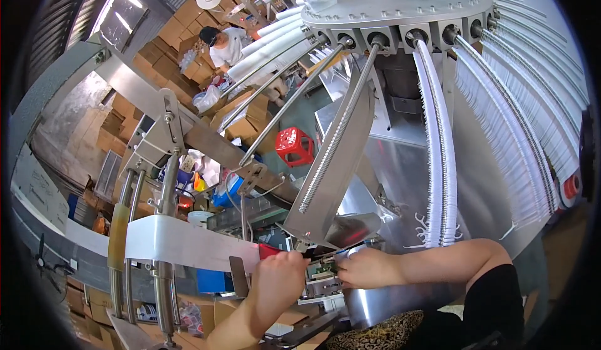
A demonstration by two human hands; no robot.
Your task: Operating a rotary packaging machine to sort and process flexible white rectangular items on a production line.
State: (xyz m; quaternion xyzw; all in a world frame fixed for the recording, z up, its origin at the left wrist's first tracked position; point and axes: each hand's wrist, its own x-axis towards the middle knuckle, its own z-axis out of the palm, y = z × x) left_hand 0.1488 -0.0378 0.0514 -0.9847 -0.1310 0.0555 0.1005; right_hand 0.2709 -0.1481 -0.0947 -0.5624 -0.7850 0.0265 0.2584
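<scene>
Reaching with both bare hands into the low middle of a metal machine. Curling the fingers of the left hand (280, 278) inward, with knuckles uppermost, beside the red piece (268, 250) at the right end of a white band (194, 245); cannot tell how tightly, or around what. Bringing the right hand (369, 267) in from the right, with fingers bent and tips partly hidden, just above a shiny metal cylinder (382, 303); cannot tell its hold either. Keeping a small metal mechanism (322, 281) between the two hands, below the lower end of a curved metal plate (344, 168) and a spring-wound rod (336, 136). Facing an oval metal head (400, 12) with rods (296, 100) fanning outward, white fringed strips (501, 156) to the right, and, beyond, a red stool (294, 147) and a person (233, 46) near cardboard boxes (181, 28).
</scene>
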